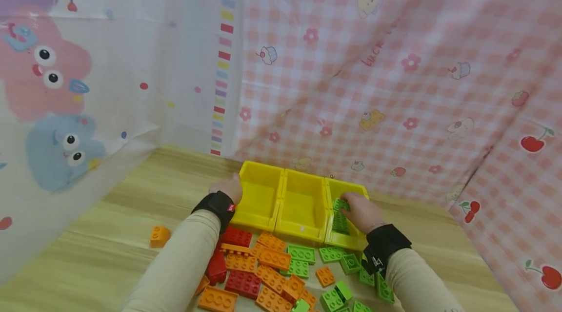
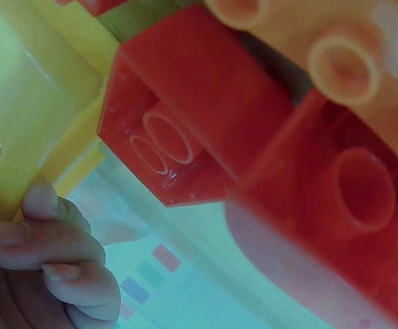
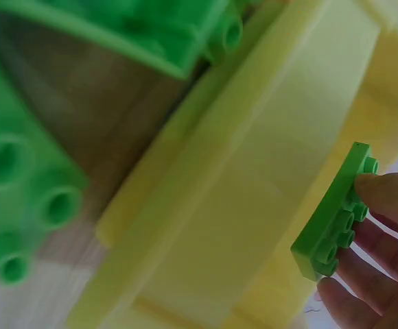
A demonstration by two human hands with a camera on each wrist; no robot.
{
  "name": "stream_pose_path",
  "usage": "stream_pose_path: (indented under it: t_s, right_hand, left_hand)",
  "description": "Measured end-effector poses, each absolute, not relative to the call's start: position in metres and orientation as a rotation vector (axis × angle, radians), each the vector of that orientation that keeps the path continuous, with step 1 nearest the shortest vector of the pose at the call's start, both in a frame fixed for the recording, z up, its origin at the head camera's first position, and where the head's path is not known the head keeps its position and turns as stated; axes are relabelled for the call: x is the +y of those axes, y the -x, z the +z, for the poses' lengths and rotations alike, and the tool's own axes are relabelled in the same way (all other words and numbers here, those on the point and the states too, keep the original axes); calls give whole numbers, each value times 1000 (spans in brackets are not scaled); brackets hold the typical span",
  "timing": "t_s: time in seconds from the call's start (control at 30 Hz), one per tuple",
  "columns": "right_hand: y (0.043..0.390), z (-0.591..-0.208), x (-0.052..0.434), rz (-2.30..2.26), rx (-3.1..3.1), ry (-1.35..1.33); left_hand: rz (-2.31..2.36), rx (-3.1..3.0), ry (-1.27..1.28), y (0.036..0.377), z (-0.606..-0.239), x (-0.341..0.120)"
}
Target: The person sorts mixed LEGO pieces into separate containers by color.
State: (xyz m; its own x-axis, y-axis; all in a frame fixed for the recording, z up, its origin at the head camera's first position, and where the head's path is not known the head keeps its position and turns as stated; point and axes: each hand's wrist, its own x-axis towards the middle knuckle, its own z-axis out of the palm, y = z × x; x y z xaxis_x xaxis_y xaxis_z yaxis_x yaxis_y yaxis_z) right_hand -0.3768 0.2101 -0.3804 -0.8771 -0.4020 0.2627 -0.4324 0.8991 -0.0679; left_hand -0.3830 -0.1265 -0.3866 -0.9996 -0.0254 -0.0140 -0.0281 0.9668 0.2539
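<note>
A yellow three-compartment bin (image 1: 304,207) stands at the back of the table. My left hand (image 1: 229,188) is at its left end, and the left wrist view shows thumb and fingers pinching the yellow rim (image 2: 31,147). Over the right compartment, my right hand (image 1: 363,210) holds a green toy brick (image 3: 333,212) between thumb and fingers, its studs turned toward the fingers. More green shows just below the hand inside that compartment. Red bricks (image 2: 206,89) lie close to the left wrist, and loose green bricks (image 1: 332,253) lie in front of the right compartment.
In front of the bin spreads a pile of orange bricks (image 1: 272,278) mixed with red bricks (image 1: 243,283) and green ones. A single orange brick (image 1: 160,237) lies apart on the left. Behind the bin hangs a pink checked cloth (image 1: 351,107); a white printed sheet (image 1: 131,48) hangs at left.
</note>
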Motion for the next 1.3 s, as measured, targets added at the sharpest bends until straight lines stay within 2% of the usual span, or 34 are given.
stream_pose_path:
  t_s: [0.3,0.57,0.9,1.3]
  right_hand:
    - [401,-395,215,149,-2974,-473]
    - [418,-410,218,198,-2960,-486]
    - [432,-417,211,279,-2958,-573]
    - [438,-433,204,352,-2922,-632]
  left_hand:
    - [323,3098,19,379,-392,-112]
    - [304,3115,22,390,-402,-113]
    - [369,3110,24,379,-385,-122]
    - [335,3127,58,392,-399,-128]
